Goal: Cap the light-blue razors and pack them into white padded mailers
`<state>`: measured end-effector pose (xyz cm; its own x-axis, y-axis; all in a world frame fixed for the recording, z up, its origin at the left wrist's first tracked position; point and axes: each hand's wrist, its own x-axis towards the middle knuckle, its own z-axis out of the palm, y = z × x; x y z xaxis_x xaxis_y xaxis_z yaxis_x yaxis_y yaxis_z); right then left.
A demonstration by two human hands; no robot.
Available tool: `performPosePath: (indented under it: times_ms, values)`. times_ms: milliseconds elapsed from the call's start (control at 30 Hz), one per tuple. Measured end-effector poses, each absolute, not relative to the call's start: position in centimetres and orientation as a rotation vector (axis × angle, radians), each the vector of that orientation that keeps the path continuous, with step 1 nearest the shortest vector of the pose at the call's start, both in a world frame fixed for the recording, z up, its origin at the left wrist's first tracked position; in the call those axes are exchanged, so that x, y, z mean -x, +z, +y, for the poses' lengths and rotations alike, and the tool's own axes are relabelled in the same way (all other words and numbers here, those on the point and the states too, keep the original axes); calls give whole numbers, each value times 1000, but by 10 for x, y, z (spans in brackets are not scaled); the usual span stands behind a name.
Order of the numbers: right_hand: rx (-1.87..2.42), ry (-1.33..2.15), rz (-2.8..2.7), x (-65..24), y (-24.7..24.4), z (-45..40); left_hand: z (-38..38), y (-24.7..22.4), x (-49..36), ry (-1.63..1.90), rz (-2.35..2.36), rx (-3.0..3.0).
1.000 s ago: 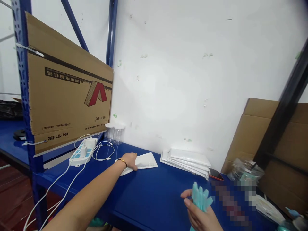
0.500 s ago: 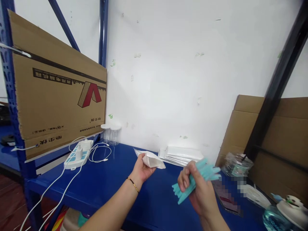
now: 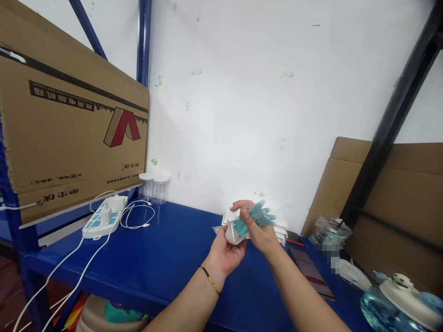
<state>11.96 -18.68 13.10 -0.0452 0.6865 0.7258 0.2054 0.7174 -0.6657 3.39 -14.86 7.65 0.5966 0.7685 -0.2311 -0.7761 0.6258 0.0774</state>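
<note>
My left hand (image 3: 226, 256), with a bracelet at its wrist, holds a white pouch (image 3: 236, 232) with its mouth turned toward the right. Closed around a bundle of teal strips (image 3: 258, 216), my right hand (image 3: 258, 230) is at the pouch's mouth. The strips' lower ends lie at or inside the opening; how deep they reach is hidden. Behind both hands, a stack of white packets (image 3: 282, 226) rests on the blue table (image 3: 173, 258) near the wall.
At the left are a power strip (image 3: 104, 219) with white cables, two clear jars (image 3: 160, 190) and a large cardboard box (image 3: 76, 110). To the right lie a phone (image 3: 311, 272), a plastic-wrapped cup (image 3: 332, 234), a white lid-like item (image 3: 353, 275) and a teal-and-white container (image 3: 398, 304).
My hands have come together. The pouch has moved right, and the teal strips have moved left and up to its opening. The view has shifted slightly.
</note>
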Motion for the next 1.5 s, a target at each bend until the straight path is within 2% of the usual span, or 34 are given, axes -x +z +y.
performPosePath:
  times_ms: [100,267,400,533,900,1200,1500]
  values:
    - [892,536,-1626,-121,122,-181,-148,73,-32,897,291,58]
    - [1020,428,-1471,-132,119,-169,-165,50,-24,846,417,98]
    - [944,578,-1113,-145,139,-164,-176,24,-17,1069,768,-78]
    - [945,751,-962,-147,160,-166,-169,9,-16,1224,612,-240]
    - [1091,771,-1150,-155,183,-171,-161,-17,-25,1120,642,-186]
    - [1150,709,-1335,-155,191,-173,-158,-6,-40,840,475,40]
    - [1123,734,-1536,-150,196,-180,-174,3,-58,730,325,123]
